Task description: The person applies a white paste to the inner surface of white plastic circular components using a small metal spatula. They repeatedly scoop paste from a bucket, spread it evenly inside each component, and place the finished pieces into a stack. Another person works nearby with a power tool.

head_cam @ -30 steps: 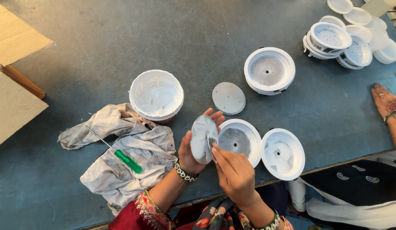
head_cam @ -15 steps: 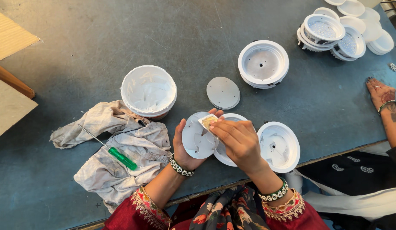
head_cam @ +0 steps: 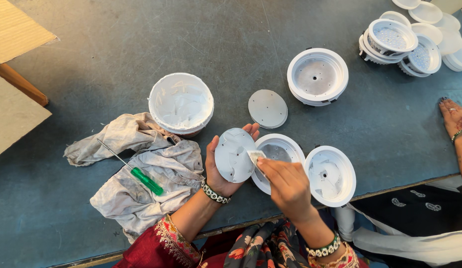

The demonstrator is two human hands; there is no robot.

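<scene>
From the head camera, the left hand [head_cam: 222, 171] holds a round flat metal disc [head_cam: 234, 155] smeared with white paste, tipped up on its edge just above the blue-grey table [head_cam: 116, 44]. The right hand [head_cam: 289, 187] pinches a small flat scraper card [head_cam: 255, 157] and presses it against the disc's face. Under both hands lies a white round lamp housing [head_cam: 280, 149], and a second one [head_cam: 331, 174] sits just beside it. A white tub of paste [head_cam: 181, 103] stands near the left hand, next to a dirty grey rag [head_cam: 141, 176] with a green-handled screwdriver [head_cam: 140, 177] on it. A bare metal disc [head_cam: 267, 108] lies on the table.

To do this well, I think the card should stay flat and spread the paste thin and even, right to the rim. The left hand should hold the disc steady by its edge.
</scene>
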